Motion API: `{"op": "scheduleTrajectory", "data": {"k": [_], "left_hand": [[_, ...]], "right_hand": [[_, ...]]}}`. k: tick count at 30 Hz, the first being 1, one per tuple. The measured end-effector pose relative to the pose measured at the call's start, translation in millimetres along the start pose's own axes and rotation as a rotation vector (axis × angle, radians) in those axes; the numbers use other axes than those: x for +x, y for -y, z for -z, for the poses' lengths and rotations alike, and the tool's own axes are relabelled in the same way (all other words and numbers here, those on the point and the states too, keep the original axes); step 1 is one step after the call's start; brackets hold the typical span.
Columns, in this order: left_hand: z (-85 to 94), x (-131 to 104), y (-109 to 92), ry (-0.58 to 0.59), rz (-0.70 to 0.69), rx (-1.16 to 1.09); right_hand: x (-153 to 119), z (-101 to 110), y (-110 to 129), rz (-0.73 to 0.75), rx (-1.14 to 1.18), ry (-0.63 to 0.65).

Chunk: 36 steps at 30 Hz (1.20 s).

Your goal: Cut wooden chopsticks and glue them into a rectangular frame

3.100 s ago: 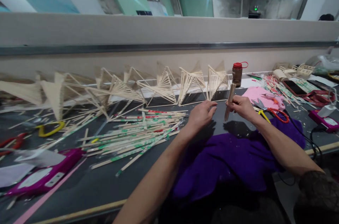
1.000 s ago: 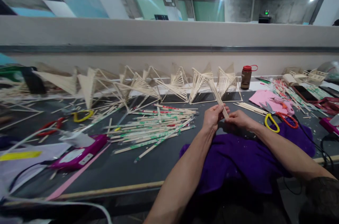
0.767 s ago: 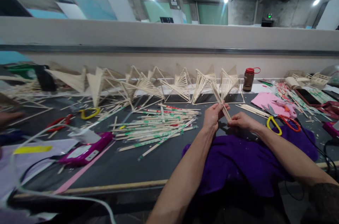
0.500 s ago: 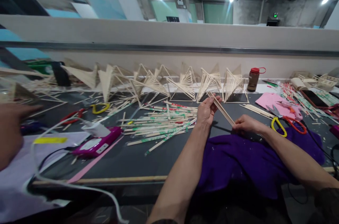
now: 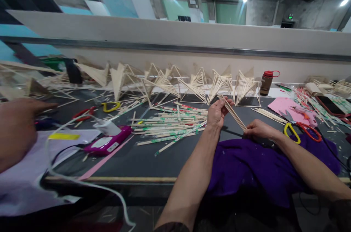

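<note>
A small bundle of thin wooden sticks [image 5: 234, 115] slants between my two hands. My left hand [image 5: 217, 112] is closed around its upper end, and my right hand [image 5: 256, 130] pinches the lower end just above a purple cloth [image 5: 238, 162]. To the left of my left hand lies a pile of sticks in green-and-red printed wrappers [image 5: 170, 124]. Behind my hands stand twisted stick models [image 5: 221, 83] in a row. More loose sticks [image 5: 268, 115] rest beyond my right hand.
Scissors with yellow and red handles [image 5: 309, 131] lie at right near pink paper [image 5: 282, 105]. A brown bottle [image 5: 265, 82] stands behind. At left are a magenta power strip [image 5: 109, 142], a white cable, red-handled pliers [image 5: 83, 114] and another person's hand [image 5: 16, 129].
The whole view has shifted slightly, so things appear farther right. My hands keep the same hold on the sticks. The other person's hand at left shows more fully.
</note>
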<state>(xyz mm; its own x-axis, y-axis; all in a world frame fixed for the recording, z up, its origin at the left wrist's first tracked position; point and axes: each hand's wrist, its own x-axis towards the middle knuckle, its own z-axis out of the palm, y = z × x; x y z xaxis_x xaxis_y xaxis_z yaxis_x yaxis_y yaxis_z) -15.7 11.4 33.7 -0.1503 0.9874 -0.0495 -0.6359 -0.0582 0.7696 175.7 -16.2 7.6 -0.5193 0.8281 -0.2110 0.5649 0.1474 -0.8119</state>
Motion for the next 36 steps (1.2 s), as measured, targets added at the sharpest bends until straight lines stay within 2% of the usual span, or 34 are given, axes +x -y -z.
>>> {"op": "scheduleTrajectory", "data": {"k": [15,19,24,36], "left_hand": [[6.5,7.0,2.2,-0.071,0.019,-0.015],[7.8,8.8,3.4,-0.057,-0.008,0.014],[7.3,8.6,5.4,-0.041,-0.020,0.036],[7.0,8.6,8.2,-0.045,-0.010,0.051]], "right_hand": [[0.8,0.5,-3.1,0.024,0.040,0.036],[3.8,-1.3,-7.0,0.031,0.032,-0.045],[9.0,-1.7,-13.6,0.119,0.051,-0.180],[9.2,-2.4,-13.8,0.121,-0.008,-0.202]]}}
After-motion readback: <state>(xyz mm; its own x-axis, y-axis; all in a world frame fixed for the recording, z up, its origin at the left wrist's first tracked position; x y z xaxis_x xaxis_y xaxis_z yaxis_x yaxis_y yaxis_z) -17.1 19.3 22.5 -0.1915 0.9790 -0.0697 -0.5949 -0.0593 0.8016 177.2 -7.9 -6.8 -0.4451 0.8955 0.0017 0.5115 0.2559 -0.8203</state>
